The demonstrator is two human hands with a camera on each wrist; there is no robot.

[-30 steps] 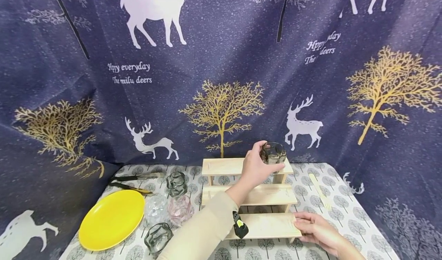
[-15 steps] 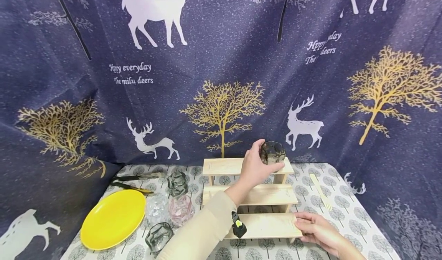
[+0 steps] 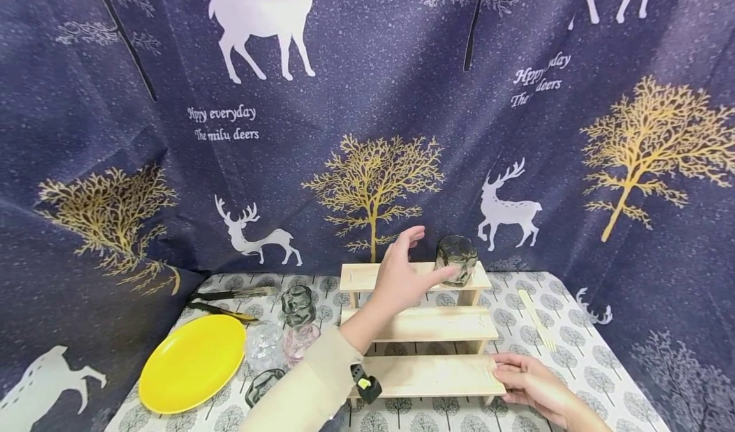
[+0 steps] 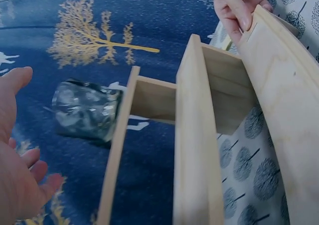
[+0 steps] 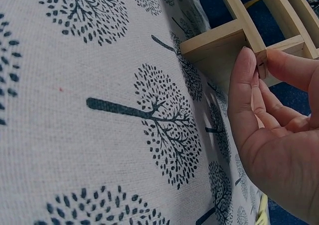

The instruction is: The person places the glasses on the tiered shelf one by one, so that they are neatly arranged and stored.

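Note:
A dark, wavy glass cup point(image 3: 457, 257) stands upright at the right end of the top tier of a three-tier wooden shelf point(image 3: 419, 373). My left hand point(image 3: 399, 277) is just left of the cup, fingers spread; in the left wrist view a gap shows between this hand point(image 4: 22, 160) and the glass cup point(image 4: 87, 110). At the shelf's lower right corner, my right hand point(image 3: 534, 381) holds the end of the bottom tier. The right wrist view shows the right hand's thumb and fingers point(image 5: 244, 75) pinching the wooden board's end.
Left of the shelf are several more wavy glasses, among them a dark one point(image 3: 298, 304), a clear one point(image 3: 264, 348) and a pink one point(image 3: 300, 342). A yellow plate point(image 3: 192, 363) and dark-handled utensils point(image 3: 224, 311) lie farther left. A pale fork point(image 3: 536, 320) lies to the right.
My left hand has let go of the dark glass cup and drawn back to the left, leaving it on the top tier. The right hand keeps its hold on the shelf.

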